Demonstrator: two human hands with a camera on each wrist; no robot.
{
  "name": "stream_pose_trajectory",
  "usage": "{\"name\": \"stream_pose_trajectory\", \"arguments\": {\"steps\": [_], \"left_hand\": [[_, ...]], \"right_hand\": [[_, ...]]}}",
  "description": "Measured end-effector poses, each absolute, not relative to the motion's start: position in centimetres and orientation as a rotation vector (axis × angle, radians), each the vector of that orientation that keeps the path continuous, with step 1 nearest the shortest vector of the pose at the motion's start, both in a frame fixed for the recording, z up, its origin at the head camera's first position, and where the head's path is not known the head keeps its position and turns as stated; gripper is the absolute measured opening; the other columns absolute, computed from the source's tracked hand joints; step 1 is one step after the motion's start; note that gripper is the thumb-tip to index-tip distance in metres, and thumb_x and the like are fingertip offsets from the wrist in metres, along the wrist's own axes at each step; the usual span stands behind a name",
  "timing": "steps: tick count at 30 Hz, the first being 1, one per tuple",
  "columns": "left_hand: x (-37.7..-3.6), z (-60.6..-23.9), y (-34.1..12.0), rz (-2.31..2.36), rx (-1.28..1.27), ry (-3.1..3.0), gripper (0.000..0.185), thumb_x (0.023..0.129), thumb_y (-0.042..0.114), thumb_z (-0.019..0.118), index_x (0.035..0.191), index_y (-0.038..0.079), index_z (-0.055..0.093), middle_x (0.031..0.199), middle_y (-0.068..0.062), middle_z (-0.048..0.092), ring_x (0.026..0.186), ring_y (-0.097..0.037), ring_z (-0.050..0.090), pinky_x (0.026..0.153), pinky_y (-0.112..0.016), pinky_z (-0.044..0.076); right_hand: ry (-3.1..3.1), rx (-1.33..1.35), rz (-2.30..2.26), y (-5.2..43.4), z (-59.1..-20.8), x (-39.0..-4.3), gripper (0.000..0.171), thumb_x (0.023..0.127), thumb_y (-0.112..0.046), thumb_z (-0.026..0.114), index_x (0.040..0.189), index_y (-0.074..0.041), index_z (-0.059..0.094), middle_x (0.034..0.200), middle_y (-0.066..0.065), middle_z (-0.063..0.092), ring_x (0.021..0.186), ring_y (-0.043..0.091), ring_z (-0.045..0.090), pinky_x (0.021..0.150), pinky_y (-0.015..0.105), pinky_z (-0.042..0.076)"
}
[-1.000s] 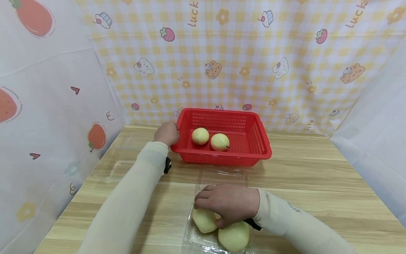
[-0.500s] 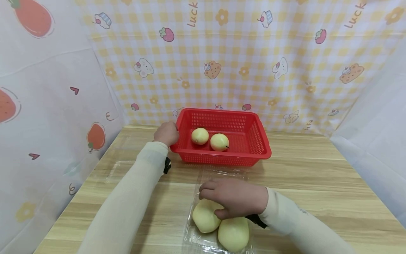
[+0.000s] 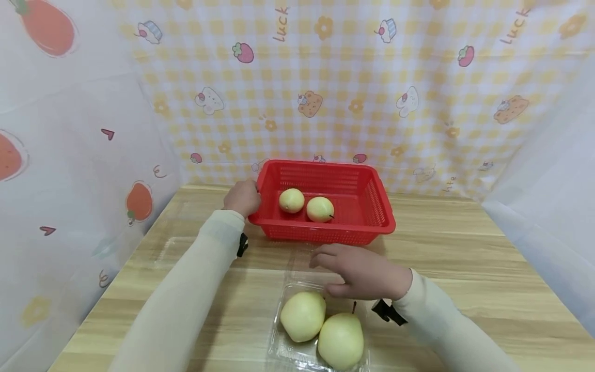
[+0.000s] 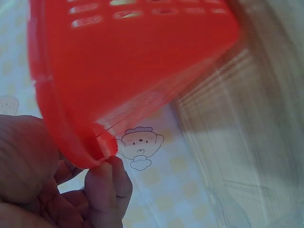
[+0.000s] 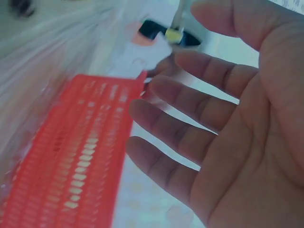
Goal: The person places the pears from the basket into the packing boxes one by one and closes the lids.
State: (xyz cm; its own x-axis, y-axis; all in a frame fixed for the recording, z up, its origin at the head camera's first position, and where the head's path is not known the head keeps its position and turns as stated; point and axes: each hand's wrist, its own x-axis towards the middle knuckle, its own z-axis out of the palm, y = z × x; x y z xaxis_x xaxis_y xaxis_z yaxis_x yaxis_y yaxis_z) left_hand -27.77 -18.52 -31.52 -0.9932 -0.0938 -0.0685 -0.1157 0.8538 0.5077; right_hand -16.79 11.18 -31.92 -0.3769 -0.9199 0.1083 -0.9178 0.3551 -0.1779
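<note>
My left hand point(image 3: 243, 198) grips the left rim of a red plastic basket point(image 3: 325, 229); in the left wrist view its fingers point(image 4: 108, 190) curl round the basket's edge point(image 4: 71, 147). Inside the basket lie two pale yellow pears, one pear point(image 3: 291, 200) beside another pear point(image 3: 320, 209). My right hand point(image 3: 360, 271) holds nothing and hovers between the basket and a clear plastic box point(image 3: 297, 354); its fingers look spread and relaxed in the right wrist view. Two larger pears sit in that box, a left pear point(image 3: 303, 316) and a right pear point(image 3: 341, 341) with its stem up.
The box's clear lid point(image 3: 299, 261) lies behind it, partly under my right hand. Another clear plastic container point(image 3: 174, 250) stands at the left of the wooden table point(image 3: 455, 268). Patterned cloth point(image 3: 353, 77) hangs behind the basket.
My right hand has lifted off the pears in the clear box and moved away toward the basket, leaving both pears there. The left hand stays on the basket rim.
</note>
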Motion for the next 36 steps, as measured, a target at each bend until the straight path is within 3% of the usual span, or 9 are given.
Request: {"name": "stream_pose_trajectory", "arguments": {"steps": [7, 15, 22, 28, 36], "left_hand": [[-27.6, -32.3, -18.7, 0.793, -0.132, 3.073, 0.018, 0.099, 0.012, 0.047, 0.101, 0.002, 0.062, 0.089, -0.013, 0.063, 0.075, -0.026, 0.061, 0.064, -0.036, 0.050], [-24.9, -31.2, -18.6, 0.918, -0.052, 3.166, 0.028, 0.099, 0.014, 0.050, 0.118, 0.000, 0.064, 0.105, -0.017, 0.062, 0.085, -0.029, 0.059, 0.070, -0.039, 0.051], [-21.5, -30.9, -17.3, 1.226, 0.099, 3.079, 0.027, 0.098, 0.017, 0.058, 0.117, 0.000, 0.067, 0.104, -0.013, 0.067, 0.084, -0.025, 0.060, 0.074, -0.038, 0.053], [-19.1, -31.9, -16.1, 1.360, 0.136, 2.951, 0.025, 0.097, 0.020, 0.063, 0.116, 0.005, 0.068, 0.104, -0.008, 0.066, 0.082, -0.024, 0.058, 0.072, -0.034, 0.052], [-17.4, -33.8, -14.9, 1.440, 0.236, 2.828, 0.019, 0.095, 0.018, 0.065, 0.109, 0.007, 0.070, 0.096, -0.002, 0.067, 0.084, -0.020, 0.056, 0.072, -0.032, 0.049]], "right_hand": [[2.650, -1.617, -0.486, 11.9, -33.1, -17.7, 0.035, 0.089, -0.020, 0.072, 0.121, -0.011, 0.062, 0.121, -0.001, 0.061, 0.109, 0.013, 0.060, 0.092, 0.033, 0.050], [2.727, -1.399, -0.760, 13.3, -34.0, -17.9, 0.033, 0.087, -0.015, 0.071, 0.119, -0.012, 0.062, 0.115, -0.004, 0.063, 0.107, 0.014, 0.060, 0.092, 0.037, 0.050], [2.791, -1.110, -1.057, 15.3, -34.3, -17.7, 0.026, 0.089, -0.011, 0.072, 0.112, -0.015, 0.064, 0.109, -0.006, 0.062, 0.093, 0.013, 0.063, 0.080, 0.035, 0.055], [2.787, -0.878, -1.188, 16.3, -35.1, -17.5, 0.022, 0.091, -0.015, 0.072, 0.112, -0.015, 0.064, 0.108, -0.003, 0.063, 0.093, 0.015, 0.065, 0.076, 0.031, 0.056], [2.826, -0.682, -1.281, 17.1, -36.0, -17.0, 0.020, 0.093, -0.015, 0.071, 0.112, -0.013, 0.064, 0.108, 0.000, 0.065, 0.097, 0.018, 0.065, 0.077, 0.034, 0.055]]}}
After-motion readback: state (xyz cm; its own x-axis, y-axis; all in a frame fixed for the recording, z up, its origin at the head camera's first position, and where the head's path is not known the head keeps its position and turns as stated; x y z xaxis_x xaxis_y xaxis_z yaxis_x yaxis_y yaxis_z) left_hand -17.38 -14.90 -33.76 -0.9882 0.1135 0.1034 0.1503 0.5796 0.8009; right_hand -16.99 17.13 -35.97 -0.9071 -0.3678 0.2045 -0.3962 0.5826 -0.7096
